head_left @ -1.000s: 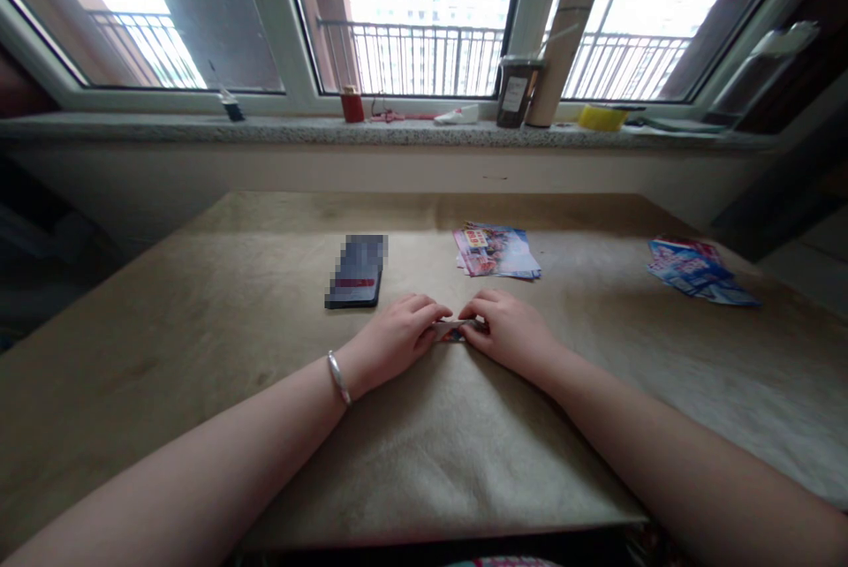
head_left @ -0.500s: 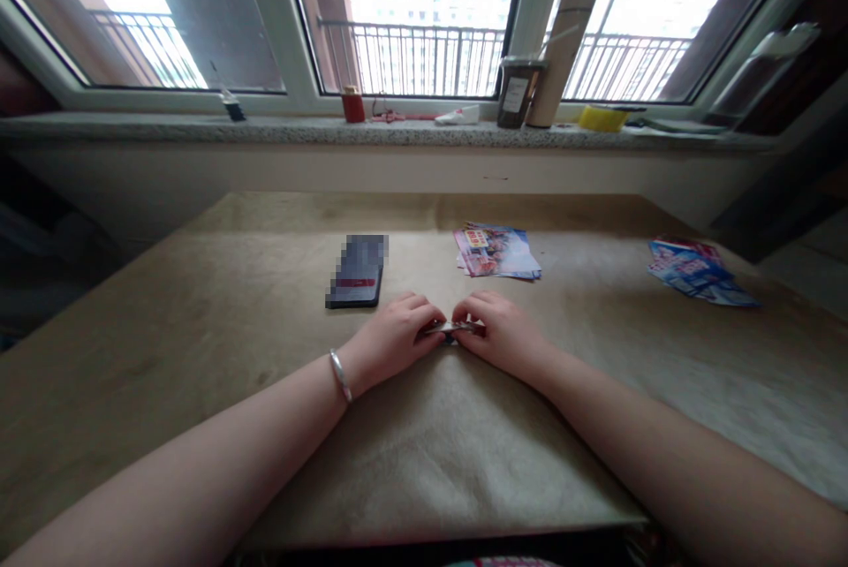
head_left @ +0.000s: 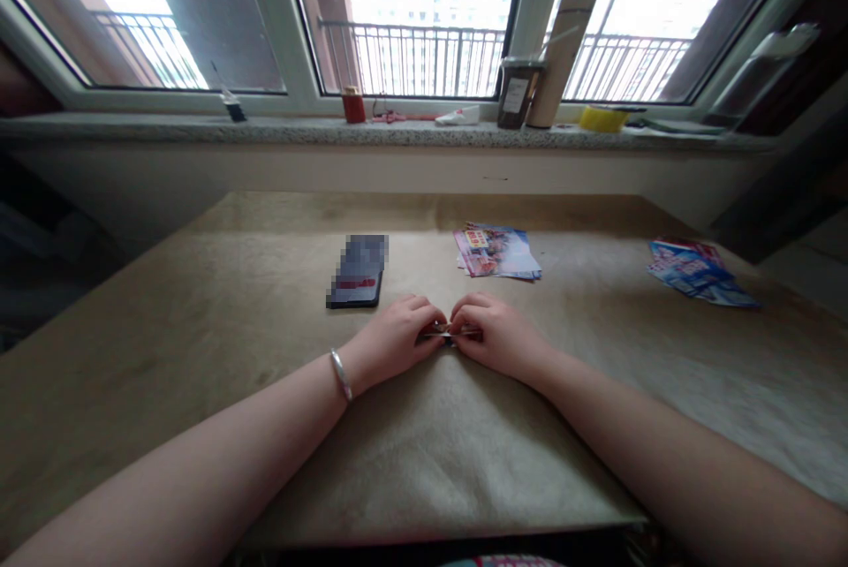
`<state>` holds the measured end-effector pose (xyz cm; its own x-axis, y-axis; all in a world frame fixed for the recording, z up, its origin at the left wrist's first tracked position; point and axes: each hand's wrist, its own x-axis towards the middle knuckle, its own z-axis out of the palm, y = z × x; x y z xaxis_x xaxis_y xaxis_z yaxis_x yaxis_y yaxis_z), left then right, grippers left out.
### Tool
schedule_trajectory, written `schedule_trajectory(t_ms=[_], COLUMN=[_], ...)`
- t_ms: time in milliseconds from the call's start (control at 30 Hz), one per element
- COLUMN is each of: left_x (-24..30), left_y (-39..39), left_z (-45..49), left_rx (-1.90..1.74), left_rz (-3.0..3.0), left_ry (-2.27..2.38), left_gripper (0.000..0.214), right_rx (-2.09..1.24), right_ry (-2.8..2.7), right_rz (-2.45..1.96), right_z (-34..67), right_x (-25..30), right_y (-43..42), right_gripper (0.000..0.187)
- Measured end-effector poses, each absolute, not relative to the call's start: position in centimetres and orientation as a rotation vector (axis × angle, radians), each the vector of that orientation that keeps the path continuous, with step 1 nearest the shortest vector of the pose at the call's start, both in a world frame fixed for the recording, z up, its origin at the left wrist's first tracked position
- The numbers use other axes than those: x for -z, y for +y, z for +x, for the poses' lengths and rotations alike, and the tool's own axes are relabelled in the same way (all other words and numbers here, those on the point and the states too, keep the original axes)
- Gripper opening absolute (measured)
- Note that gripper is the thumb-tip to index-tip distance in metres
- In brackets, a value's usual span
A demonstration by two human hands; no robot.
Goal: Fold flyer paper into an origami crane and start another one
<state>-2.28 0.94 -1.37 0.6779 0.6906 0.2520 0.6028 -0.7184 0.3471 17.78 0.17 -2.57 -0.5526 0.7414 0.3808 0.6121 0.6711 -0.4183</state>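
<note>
Between both hands, low over the table [head_left: 424,452], is a small folded piece of printed paper [head_left: 446,335]. My left hand [head_left: 405,333] pinches its left end, and a silver bangle sits on that wrist. My right hand [head_left: 494,328] grips the other end with curled fingers. The fingertips of the two hands almost meet, and they hide most of the paper. Just beyond my left hand lies a dark phone [head_left: 359,271], partly blurred out. Past my right hand is a loose pile of colourful printed sheets [head_left: 500,251].
Farther right on the table lies a second pile of blue and red printed sheets [head_left: 702,273]. Along the stone windowsill [head_left: 411,132] stand a red jar [head_left: 353,105], a dark container [head_left: 515,94], a tall tube [head_left: 562,59] and a yellow roll [head_left: 602,117].
The paper between my hands has tilted slightly, and the fingers have shifted a little around it. The phone and both piles have stayed in place.
</note>
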Motion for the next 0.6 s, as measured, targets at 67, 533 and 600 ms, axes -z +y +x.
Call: schedule_trajectory(t_ms=[67,533,600], left_x=[1.31,1.26,1.29], left_y=[0.92,0.86,0.88], left_z=[-2.26,-2.05,-2.02], left_rx=[-0.552,-0.534,-0.521], left_rz=[2.652,2.72,2.753], left_ry=[1.041,1.084,1.078], left_gripper=[0.006,0.007,0.007], right_rx=[-0.342,-0.416,-0.394], right_ry=[-2.34,-2.247,-2.269], right_rz=[-1.057,-1.249,-1.241], right_z=[17.74,17.53,17.47], right_x=[2.55,2.3,2.28], right_y=[0.15,0.09,0.15], right_gripper=[0.006,0.004,0.007])
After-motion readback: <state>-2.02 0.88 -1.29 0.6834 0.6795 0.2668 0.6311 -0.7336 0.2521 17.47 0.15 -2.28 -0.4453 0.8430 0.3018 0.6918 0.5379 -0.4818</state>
